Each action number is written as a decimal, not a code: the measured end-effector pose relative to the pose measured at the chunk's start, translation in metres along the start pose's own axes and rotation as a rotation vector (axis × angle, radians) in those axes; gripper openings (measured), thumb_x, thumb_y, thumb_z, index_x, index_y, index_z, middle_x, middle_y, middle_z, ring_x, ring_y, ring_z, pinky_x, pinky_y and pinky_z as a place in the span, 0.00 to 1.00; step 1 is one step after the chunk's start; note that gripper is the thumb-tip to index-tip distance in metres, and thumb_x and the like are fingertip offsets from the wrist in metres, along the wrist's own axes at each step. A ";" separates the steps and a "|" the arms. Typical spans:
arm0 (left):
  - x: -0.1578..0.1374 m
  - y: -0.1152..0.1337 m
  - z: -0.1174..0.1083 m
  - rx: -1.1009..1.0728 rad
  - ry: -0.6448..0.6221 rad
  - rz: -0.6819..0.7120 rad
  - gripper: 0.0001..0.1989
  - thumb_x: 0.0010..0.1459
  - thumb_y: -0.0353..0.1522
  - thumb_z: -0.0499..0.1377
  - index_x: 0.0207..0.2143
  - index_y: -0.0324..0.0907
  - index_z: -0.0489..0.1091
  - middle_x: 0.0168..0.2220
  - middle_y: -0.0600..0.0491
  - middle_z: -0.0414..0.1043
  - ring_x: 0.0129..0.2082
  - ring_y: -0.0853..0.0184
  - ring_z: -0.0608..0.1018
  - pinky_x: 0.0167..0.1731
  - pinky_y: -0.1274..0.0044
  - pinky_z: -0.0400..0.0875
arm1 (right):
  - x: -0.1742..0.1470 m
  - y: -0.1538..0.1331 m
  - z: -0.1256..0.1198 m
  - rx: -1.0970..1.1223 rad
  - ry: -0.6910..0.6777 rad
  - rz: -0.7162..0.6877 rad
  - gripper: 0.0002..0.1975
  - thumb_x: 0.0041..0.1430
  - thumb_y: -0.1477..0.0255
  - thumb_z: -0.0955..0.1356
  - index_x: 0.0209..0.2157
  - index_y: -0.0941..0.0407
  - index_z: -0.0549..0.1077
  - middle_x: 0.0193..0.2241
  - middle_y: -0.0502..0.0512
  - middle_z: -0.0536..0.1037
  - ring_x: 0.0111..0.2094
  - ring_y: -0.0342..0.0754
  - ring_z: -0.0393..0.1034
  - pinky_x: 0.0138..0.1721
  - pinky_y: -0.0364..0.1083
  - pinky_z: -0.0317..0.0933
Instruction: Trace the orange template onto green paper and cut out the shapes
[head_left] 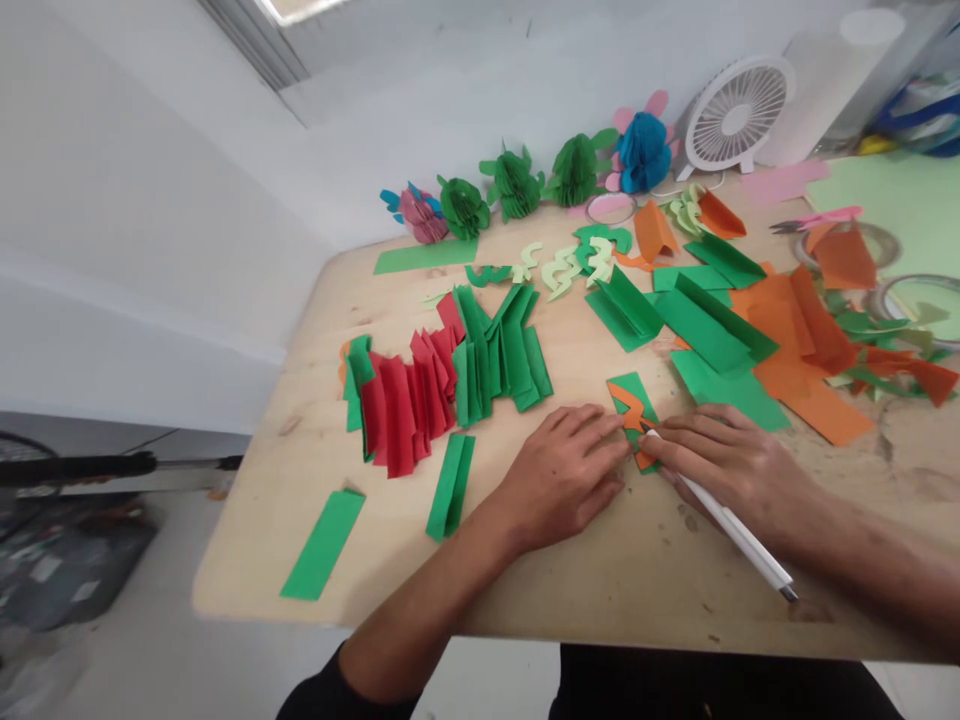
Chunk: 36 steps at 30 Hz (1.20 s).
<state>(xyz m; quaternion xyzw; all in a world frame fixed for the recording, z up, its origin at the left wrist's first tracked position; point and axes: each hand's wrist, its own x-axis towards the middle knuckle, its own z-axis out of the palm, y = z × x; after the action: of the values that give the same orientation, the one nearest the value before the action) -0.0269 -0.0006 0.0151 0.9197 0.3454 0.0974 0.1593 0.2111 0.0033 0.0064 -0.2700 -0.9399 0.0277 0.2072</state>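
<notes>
A white pen point(739, 540) is gripped in my right hand point(739, 465), its dark tip resting by a wavy orange paper cutout point(627, 398). Beneath that cutout lies a small green paper piece point(632, 383), partly covered by my fingers. My left hand point(562, 470) lies palm down on the table, fingers extended, with fingertips touching the left edge of the cutout. Just beyond my right hand are several folded green papers point(712, 320). Left of my left hand stand pleated red papers point(401, 405) and pleated green papers point(495, 355).
Green strips point(324, 545) lie at the table's left front. Orange paper sheets point(795, 330), tape rolls point(922, 305) and pink-handled scissors point(825, 218) occupy the right. Honeycomb paper figures point(516, 185) and a white fan point(739, 115) line the wall. Pale wavy cutouts point(562, 270) sit mid-table.
</notes>
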 end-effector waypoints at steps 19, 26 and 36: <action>-0.008 -0.008 -0.005 -0.053 -0.162 0.014 0.23 0.61 0.40 0.55 0.59 0.53 0.63 0.66 0.50 0.53 0.66 0.52 0.53 0.61 0.55 0.47 | 0.002 0.001 -0.004 0.023 -0.028 -0.001 0.14 0.66 0.80 0.59 0.51 0.64 0.67 0.41 0.67 0.80 0.43 0.58 0.74 0.41 0.56 0.62; -0.008 -0.008 -0.005 -0.083 -0.142 0.007 0.23 0.60 0.38 0.55 0.58 0.52 0.64 0.66 0.50 0.54 0.66 0.51 0.53 0.62 0.55 0.46 | 0.010 -0.004 -0.008 0.178 0.082 0.144 0.13 0.63 0.79 0.64 0.49 0.56 0.70 0.36 0.58 0.81 0.36 0.52 0.76 0.37 0.52 0.64; -0.009 -0.009 -0.005 -0.108 -0.116 0.000 0.22 0.60 0.37 0.56 0.57 0.51 0.66 0.65 0.50 0.55 0.66 0.52 0.53 0.62 0.56 0.44 | 0.024 -0.011 -0.012 0.502 0.036 0.733 0.07 0.62 0.66 0.66 0.38 0.51 0.76 0.35 0.50 0.82 0.34 0.50 0.77 0.32 0.46 0.70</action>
<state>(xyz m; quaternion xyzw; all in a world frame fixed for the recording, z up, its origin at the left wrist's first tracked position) -0.0402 0.0008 0.0163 0.9139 0.3300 0.0622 0.2283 0.1920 0.0060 0.0276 -0.5272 -0.7425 0.3219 0.2589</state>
